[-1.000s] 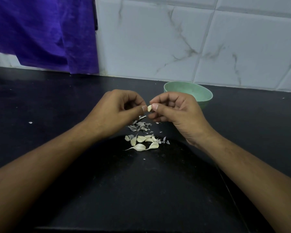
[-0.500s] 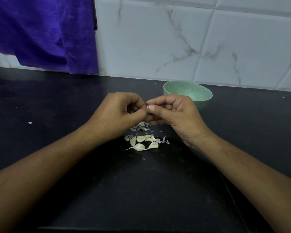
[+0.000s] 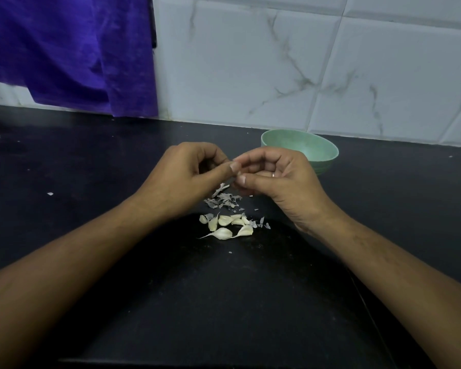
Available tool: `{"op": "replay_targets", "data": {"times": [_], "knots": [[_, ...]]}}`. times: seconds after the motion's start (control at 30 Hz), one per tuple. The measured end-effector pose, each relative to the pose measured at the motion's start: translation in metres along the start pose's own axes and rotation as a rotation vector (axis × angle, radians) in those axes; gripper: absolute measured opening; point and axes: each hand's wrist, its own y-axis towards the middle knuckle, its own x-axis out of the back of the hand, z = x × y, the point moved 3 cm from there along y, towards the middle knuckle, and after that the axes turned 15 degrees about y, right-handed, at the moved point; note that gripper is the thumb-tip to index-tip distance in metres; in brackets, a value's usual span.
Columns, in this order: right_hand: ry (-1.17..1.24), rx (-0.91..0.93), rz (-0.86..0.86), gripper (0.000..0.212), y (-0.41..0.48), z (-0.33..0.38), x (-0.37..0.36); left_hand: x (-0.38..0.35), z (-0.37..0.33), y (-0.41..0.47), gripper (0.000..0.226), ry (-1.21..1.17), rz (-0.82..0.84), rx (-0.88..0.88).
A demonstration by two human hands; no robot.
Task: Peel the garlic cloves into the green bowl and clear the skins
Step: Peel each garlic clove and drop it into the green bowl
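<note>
On the countertop [image 3: 91, 169] the garlic cloves [image 3: 224, 226] lie clustered, with the skins [image 3: 222, 201] just beside them at 12 o'clock. The bowl [image 3: 322, 153] stands at 2 o'clock, near the tiled wall [image 3: 277, 62] behind. A cloth [image 3: 64, 49] hangs at 10 o'clock.

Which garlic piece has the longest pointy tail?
The plump white garlic clove lying nearest the camera; its thin tail stretches out to the left, longer than any other clove's.

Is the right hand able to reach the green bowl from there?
Probably yes. The green bowl sits just behind the right hand, with nothing between them, though it is busy pinching something tiny.
</note>
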Motion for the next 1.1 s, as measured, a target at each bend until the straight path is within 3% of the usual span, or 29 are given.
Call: {"op": "replay_targets", "data": {"times": [0.23, 0.4, 0.6, 0.83, 1.1], "knots": [[-0.105, 0.065, 0.002, 0.034, 0.002, 0.001, 0.003, -0.003, 0.003, 0.001, 0.024, -0.154, 0.064, 0.064], [-0.126, 0.091, 0.002, 0.026, 0.002, 0.001, 0.004, -0.003, 0.003, 0.0, 0.036, -0.197, 0.059, 0.06], [-0.21, 0.126, 0.008, 0.018, 0.002, 0.002, 0.003, -0.007, 0.003, 0.001, 0.014, -0.127, 0.056, 0.03], [-0.212, 0.199, -0.01, 0.014, 0.004, 0.019, 0.007, -0.002, 0.008, 0.003, 0.009, -0.046, 0.004, 0.048], [-0.428, 0.386, -0.218, 0.01, 0.013, 0.051, 0.048, -0.001, 0.009, 0.004, 0.005, 0.051, -0.002, 0.042]]}}
